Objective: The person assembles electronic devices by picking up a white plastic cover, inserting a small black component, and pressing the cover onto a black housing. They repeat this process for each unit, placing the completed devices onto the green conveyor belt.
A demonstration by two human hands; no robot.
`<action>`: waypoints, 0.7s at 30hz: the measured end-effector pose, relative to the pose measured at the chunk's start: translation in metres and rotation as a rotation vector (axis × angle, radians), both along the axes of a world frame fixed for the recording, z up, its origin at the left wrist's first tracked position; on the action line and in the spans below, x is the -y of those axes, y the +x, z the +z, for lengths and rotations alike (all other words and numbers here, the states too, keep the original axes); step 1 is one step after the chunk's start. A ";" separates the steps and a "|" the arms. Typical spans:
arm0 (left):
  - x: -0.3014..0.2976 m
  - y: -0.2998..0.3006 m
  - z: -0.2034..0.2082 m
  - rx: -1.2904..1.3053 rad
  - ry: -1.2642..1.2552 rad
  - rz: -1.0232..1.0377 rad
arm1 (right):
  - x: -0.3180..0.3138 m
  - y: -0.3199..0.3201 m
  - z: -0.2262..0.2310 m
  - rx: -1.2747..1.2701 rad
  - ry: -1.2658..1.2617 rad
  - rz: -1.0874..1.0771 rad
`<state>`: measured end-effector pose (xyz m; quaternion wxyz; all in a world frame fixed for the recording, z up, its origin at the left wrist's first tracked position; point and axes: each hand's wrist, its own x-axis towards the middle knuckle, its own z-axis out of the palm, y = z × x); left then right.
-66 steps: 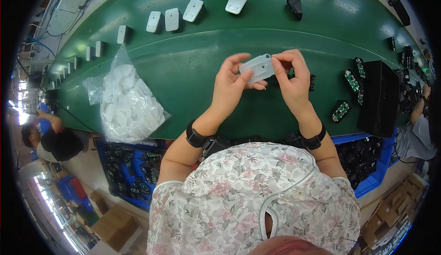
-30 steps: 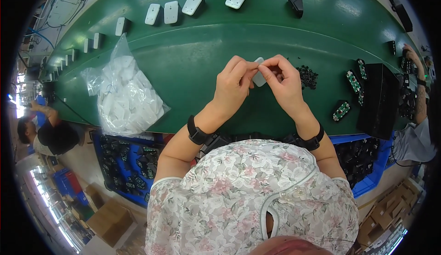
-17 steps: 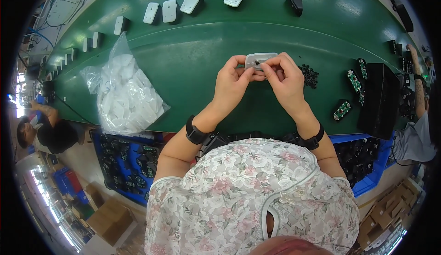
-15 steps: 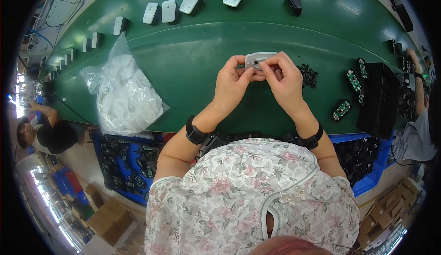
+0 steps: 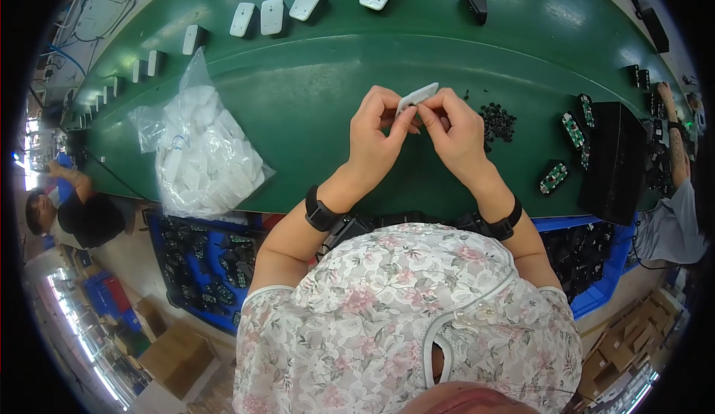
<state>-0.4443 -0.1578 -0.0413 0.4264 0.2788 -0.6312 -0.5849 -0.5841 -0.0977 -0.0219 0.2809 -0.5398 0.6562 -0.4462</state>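
Observation:
Over the green table, a white plastic cover (image 5: 418,96) is tilted up between my two hands. My left hand (image 5: 376,125) pinches its left side with thumb and fingers. At its lower right edge, my right hand (image 5: 456,129) has thumb and fingertips closed against it. Whether a small part sits under the thumbs is hidden. Just right of my right hand lies a pile of small black pieces (image 5: 499,123), with a few strays behind it. A clear bag of white covers (image 5: 210,157) rests to the left of my left hand.
Several white-faced housings (image 5: 307,2) line the back of the green table (image 5: 320,78), with a black housing (image 5: 475,4) beyond. Green circuit boards (image 5: 573,131) lie by a black box (image 5: 614,164) at right. Blue trays (image 5: 197,272) sit below the edge. Other people work at both sides.
The white cover has been tipped from nearly flat to steeply tilted, so its inner face is mostly turned from view. Both hands stay around it, with fingers shifted closer together.

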 end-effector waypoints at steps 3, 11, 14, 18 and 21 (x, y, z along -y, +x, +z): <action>0.004 0.003 0.003 0.166 -0.287 -0.024 | -0.002 0.000 -0.004 -0.113 -0.041 0.027; 0.001 0.001 0.009 -0.106 0.214 -0.039 | -0.002 -0.001 -0.008 0.249 -0.230 -0.104; 0.005 0.007 0.012 -0.155 0.368 -0.085 | 0.001 -0.014 0.012 0.216 -0.158 -0.106; 0.003 0.008 0.016 -0.116 0.376 -0.133 | 0.002 -0.020 0.015 0.152 -0.007 0.113; 0.004 0.011 0.018 -0.039 0.377 -0.168 | 0.005 -0.024 0.014 0.290 0.143 0.160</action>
